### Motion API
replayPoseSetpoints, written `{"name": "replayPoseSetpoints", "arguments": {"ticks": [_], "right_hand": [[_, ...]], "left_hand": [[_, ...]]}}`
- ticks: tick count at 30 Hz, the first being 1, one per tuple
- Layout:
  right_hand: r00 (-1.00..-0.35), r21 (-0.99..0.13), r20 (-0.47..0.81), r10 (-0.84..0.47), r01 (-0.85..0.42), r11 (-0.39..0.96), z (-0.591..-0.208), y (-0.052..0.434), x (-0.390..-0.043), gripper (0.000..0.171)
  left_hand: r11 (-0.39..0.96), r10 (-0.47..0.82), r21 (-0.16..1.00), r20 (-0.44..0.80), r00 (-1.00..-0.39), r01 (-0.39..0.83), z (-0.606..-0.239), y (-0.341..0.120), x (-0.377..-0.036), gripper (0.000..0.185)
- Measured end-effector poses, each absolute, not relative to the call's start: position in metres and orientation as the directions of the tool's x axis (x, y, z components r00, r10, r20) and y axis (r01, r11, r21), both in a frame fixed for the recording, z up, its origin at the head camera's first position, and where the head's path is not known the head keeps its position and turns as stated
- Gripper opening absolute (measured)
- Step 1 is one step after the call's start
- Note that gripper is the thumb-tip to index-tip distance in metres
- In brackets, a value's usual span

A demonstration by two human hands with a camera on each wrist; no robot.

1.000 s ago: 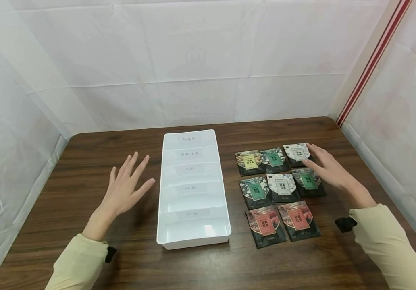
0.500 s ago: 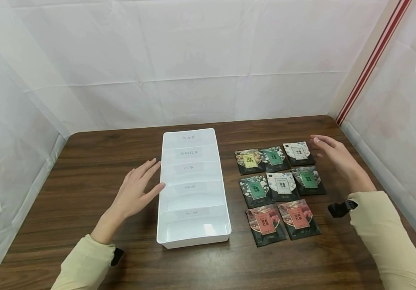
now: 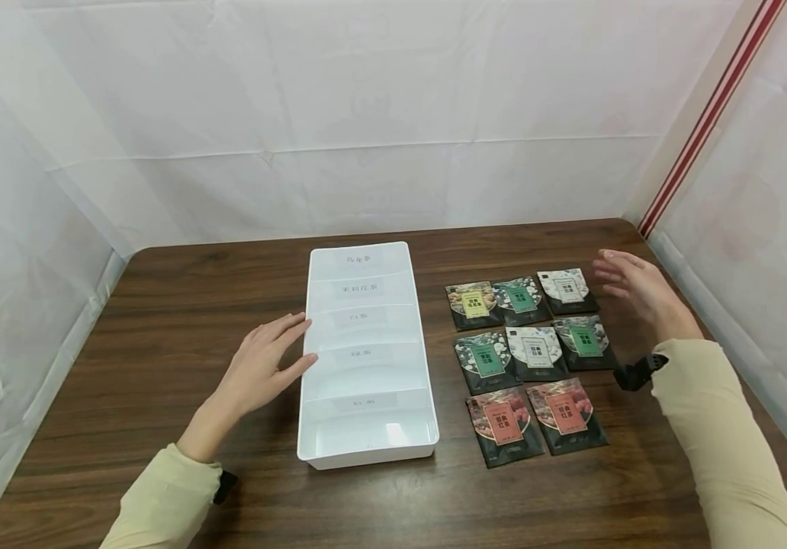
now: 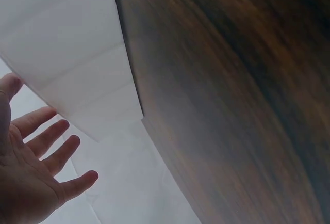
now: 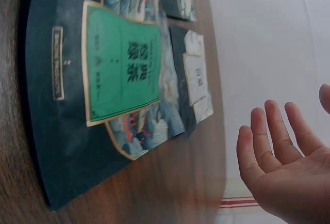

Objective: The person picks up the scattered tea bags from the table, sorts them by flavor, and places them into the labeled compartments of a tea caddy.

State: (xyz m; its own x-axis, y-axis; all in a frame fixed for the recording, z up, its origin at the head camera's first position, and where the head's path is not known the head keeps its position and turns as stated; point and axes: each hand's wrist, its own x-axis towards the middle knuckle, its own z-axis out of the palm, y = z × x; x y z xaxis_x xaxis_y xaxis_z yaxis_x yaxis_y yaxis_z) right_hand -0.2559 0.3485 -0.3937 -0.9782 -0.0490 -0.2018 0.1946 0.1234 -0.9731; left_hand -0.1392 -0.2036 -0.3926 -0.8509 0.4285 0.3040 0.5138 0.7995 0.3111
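Note:
A long white tray [image 3: 366, 450] with labelled compartments lies on the dark wooden table [image 3: 160, 305]. My left hand [image 3: 266, 362] hovers open beside the tray's left wall, fingers spread, holding nothing; the left wrist view shows its palm [image 4: 31, 177] over the table. To the right of the tray lie several dark tea packets, among them a white-labelled packet [image 3: 565, 288] at the back right and a green-labelled packet [image 3: 586, 341] [image 5: 116, 84]. My right hand [image 3: 630, 286] is raised open just right of the white-labelled packet, touching nothing; its fingers [image 5: 278, 146] show in the right wrist view.
Two red-labelled packets [image 3: 534, 419] lie nearest me. White sheeting walls [image 3: 366, 114] close in the table at the back and on both sides. A red-striped post [image 3: 709, 114] stands at the back right corner.
My left hand moved right, up to the tray's left wall. My right hand lifted off the back-right packets and drew away to the right.

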Motion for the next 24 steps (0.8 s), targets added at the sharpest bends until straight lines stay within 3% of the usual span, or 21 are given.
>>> {"name": "replayPoseSetpoints", "arguments": {"ticks": [3, 7, 24], "right_hand": [[-0.968, -0.961, -0.245, -0.05, 0.236, 0.141, -0.398, 0.351, -0.261, 0.071], [-0.956, -0.948, -0.291, -0.048, 0.281, 0.152, -0.406, 0.356, -0.267, 0.076], [-0.945, -0.853, -0.326, -0.012, 0.288, 0.434, -0.423, 0.349, -0.288, 0.06]], "left_hand": [[0.803, 0.425, 0.306, 0.308, -0.851, 0.511, -0.394, -0.204, -0.14, 0.054], [0.805, 0.417, 0.31, 0.313, -0.853, 0.507, -0.395, -0.204, -0.141, 0.055], [0.797, 0.406, 0.344, 0.3, -0.863, 0.495, -0.394, -0.205, -0.141, 0.057]]}}
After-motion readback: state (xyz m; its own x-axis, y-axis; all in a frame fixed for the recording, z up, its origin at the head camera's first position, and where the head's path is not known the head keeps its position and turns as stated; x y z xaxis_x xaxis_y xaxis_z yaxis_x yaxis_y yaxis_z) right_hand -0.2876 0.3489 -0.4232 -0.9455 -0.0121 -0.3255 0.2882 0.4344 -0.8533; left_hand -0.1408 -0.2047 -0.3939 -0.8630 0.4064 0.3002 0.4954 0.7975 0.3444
